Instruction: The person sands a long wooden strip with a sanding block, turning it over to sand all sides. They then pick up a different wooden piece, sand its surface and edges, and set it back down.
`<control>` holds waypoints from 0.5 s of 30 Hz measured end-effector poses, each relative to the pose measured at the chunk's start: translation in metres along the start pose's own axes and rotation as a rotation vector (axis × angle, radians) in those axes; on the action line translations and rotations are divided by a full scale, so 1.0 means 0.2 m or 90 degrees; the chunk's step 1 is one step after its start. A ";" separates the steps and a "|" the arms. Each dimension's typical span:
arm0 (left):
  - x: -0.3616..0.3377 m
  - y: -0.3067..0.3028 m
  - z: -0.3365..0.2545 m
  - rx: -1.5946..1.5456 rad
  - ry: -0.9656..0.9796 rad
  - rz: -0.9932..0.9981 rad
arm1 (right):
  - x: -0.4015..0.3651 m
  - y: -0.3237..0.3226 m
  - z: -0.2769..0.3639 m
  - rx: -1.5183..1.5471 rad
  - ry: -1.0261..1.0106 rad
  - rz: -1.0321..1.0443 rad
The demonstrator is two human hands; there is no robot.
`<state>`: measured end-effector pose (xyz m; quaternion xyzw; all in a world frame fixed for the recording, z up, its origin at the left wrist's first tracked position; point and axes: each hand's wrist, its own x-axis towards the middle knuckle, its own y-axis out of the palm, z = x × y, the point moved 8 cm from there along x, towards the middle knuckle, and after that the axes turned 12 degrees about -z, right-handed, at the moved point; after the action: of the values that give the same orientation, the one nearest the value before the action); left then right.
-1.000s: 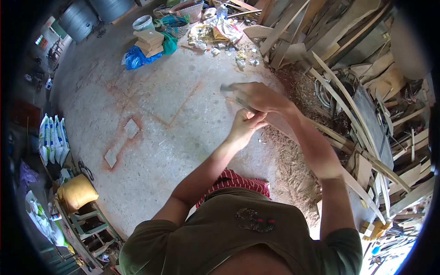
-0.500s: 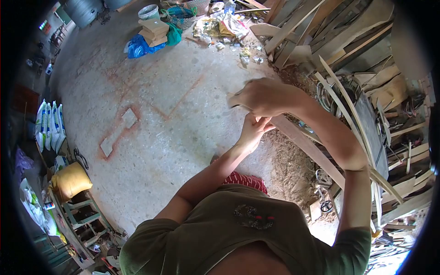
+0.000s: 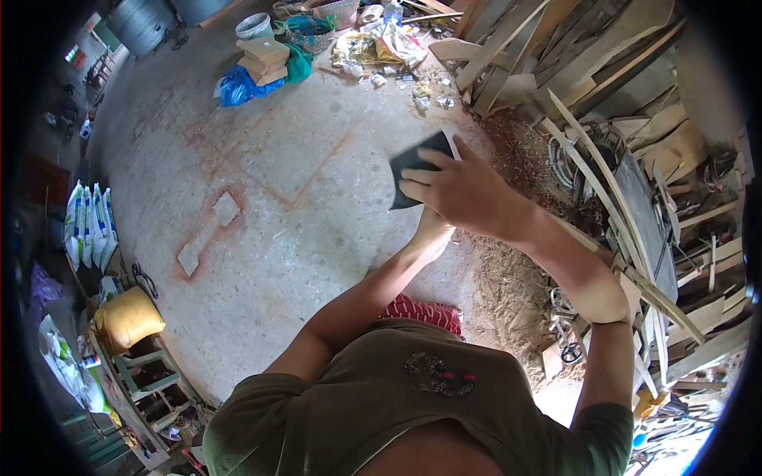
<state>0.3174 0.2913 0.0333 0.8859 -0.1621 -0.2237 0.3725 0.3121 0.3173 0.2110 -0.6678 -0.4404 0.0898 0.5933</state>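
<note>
My right hand is bent over a dark sheet that looks like sandpaper, its fingers spread across the sheet's face and gripping it. Just below, my left hand is close under the right one. Its fingers are hidden behind the right hand, so what they hold does not show. A strip of wood peeks out along my right forearm; most of it is covered by that arm.
Long wooden offcuts lean in a pile at the right. Sawdust and shavings cover the floor beside me. Blue bags and a bucket stand ahead. White sacks and a yellow sack are at left.
The right hand has turned, bringing the dark sheet's face into view. Its forearm has swung lower and covers most of the wooden board that showed before. The left hand's fingers have become hidden.
</note>
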 end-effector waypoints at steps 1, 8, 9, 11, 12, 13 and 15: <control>0.02 -0.02 0.03 0.003 -0.004 0.004 | -0.03 0.02 -0.01 -0.017 0.009 0.027; -0.02 0.10 -0.13 0.133 0.047 -0.008 | -0.68 -0.07 -0.20 0.303 0.500 -0.089; -0.02 0.09 -0.21 0.144 0.105 -0.088 | -0.80 -0.05 -0.20 0.191 0.561 -0.104; 0.02 0.05 -0.30 0.159 0.160 -0.158 | -1.02 0.08 -0.17 0.064 0.674 -0.084; 0.07 0.01 -0.34 0.315 0.182 -0.131 | -1.02 0.06 -0.15 0.062 0.681 -0.089; 0.11 -0.02 -0.35 0.475 0.203 -0.103 | -0.98 0.04 -0.12 0.014 0.670 -0.098; 0.19 -0.13 -0.33 0.560 0.327 -0.132 | -0.98 0.03 -0.09 -0.044 0.671 -0.118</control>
<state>0.3869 0.3308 0.0447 0.9965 -0.0556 0.0548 -0.0311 0.2103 0.1679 0.1318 -0.5998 -0.1424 -0.3255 0.7169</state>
